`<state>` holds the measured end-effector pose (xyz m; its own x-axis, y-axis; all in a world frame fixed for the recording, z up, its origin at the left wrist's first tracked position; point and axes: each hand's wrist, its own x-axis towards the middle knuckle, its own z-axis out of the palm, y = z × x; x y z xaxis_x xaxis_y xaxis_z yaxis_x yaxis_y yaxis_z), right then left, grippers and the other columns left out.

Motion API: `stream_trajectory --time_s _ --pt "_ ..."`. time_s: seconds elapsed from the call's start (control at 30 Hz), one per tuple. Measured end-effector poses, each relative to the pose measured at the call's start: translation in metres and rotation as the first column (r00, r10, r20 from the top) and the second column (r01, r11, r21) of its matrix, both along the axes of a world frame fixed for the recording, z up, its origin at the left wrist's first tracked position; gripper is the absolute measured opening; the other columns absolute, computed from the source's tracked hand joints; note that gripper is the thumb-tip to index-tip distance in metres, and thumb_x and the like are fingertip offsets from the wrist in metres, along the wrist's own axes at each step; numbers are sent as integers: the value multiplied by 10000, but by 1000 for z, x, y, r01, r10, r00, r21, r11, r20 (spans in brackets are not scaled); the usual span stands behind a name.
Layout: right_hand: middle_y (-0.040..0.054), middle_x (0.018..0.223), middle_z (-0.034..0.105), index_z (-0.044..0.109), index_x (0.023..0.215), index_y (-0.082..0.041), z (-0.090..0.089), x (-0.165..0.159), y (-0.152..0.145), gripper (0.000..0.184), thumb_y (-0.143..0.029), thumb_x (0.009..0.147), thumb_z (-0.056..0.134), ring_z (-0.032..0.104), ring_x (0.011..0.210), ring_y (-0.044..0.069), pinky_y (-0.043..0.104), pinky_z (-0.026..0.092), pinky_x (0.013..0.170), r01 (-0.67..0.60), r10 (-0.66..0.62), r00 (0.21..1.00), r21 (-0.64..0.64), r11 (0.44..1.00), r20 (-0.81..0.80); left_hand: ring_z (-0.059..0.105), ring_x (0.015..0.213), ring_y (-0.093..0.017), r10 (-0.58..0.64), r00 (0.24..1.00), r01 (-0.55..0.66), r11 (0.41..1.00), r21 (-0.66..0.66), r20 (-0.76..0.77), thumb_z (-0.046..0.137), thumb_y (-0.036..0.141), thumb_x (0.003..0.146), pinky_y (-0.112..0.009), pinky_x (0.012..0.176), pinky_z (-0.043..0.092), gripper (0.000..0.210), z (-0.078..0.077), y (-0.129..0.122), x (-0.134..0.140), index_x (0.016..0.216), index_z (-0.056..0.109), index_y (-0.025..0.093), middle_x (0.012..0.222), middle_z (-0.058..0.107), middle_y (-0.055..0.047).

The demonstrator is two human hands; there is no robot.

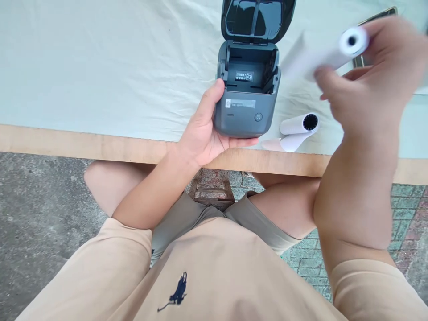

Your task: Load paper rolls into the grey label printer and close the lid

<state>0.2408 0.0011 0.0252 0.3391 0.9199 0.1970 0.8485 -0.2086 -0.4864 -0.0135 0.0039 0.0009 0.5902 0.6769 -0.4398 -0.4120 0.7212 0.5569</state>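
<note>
A dark grey portable label printer (242, 111) rests in my left hand (210, 120), thumb on its left side and fingers under its near edge. Its lid (256, 20) stands raised, and the paper bay inside holds no roll. To the right, above the table, my right hand (371, 67) grips a white paper roll (337, 51) between thumb and fingers. That roll's hollow core faces me, and a loose paper end trails left, blurred by motion. Below it, a second white paper roll (292, 125) with a black core lies partly unrolled on the table beside the printer.
A pale cloth (100, 67) covers the table, whose bare wooden edge (83, 140) runs along the front. Behind my right hand, a dark-framed object (377, 15) is partly hidden. Under the table, a wooden stool-like frame (212, 194) stands between my legs.
</note>
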Motion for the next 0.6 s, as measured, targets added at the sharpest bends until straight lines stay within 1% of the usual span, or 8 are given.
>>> stream_trajectory --time_s 0.07,0.13,0.27,0.33,0.37,0.43,0.53,0.6 --pt "10 967 728 660 913 -224 -7 -3 1 269 -161 675 766 687 758 182 316 423 561 48 -47 999 -84 995 6 799 1095 -297 2 1000 -2 1000 9 -11 515 660 1013 -315 643 727 555 0 -1 1 1216 707 181 1213 801 -90" --pt "4 985 741 662 945 -246 -9 -4 -4 298 -193 676 779 723 762 194 310 447 555 7 -15 998 -122 993 -64 800 1088 -289 9 1000 -8 1000 15 -15 543 659 1002 -297 642 722 546 1 -2 2 1199 710 179 1217 800 -89" --pt "54 1194 722 667 1104 -243 11 3 -25 362 -217 743 659 732 1138 230 305 467 575 -157 168 973 80 984 -159 808 1007 -254 30 1000 -30 999 22 -3 521 647 1018 -296 637 721 534 0 -2 3 1186 706 176 1187 801 -74" --pt "44 1052 712 678 1001 -246 27 9 -36 219 -213 788 647 703 868 160 305 406 519 -246 265 951 131 961 -159 806 944 -238 41 999 -41 999 18 16 525 635 1021 -309 625 723 515 -1 -2 4 1170 708 177 1145 803 -67" --pt "30 943 694 682 948 -250 34 12 -40 155 -236 794 695 637 697 129 305 368 474 -313 327 929 103 944 -173 804 923 -236 47 999 -47 999 17 21 543 633 1014 -317 620 724 505 -1 -2 5 1158 711 179 1129 802 -67" --pt "-6 798 659 693 944 -276 40 18 -44 263 -330 737 845 506 479 89 297 324 387 -485 456 858 -81 871 -236 801 909 -244 62 998 -62 998 23 12 585 641 991 -327 607 721 500 -1 -2 6 1145 716 183 1120 800 -75" --pt "-48 689 642 689 1066 -348 35 23 -41 469 -405 666 927 562 446 123 279 404 387 -631 573 775 -284 722 -267 801 943 -272 67 997 -66 997 38 -22 603 648 973 -336 594 715 504 -1 -3 7 1145 718 189 1155 794 -97" --pt "-66 630 595 682 1056 -362 27 21 -38 409 -343 707 894 543 453 117 269 417 422 -648 621 761 -265 714 -186 796 987 -287 64 997 -63 997 42 -32 582 625 986 -343 596 714 484 1 -3 7 1153 717 192 1204 784 -108"
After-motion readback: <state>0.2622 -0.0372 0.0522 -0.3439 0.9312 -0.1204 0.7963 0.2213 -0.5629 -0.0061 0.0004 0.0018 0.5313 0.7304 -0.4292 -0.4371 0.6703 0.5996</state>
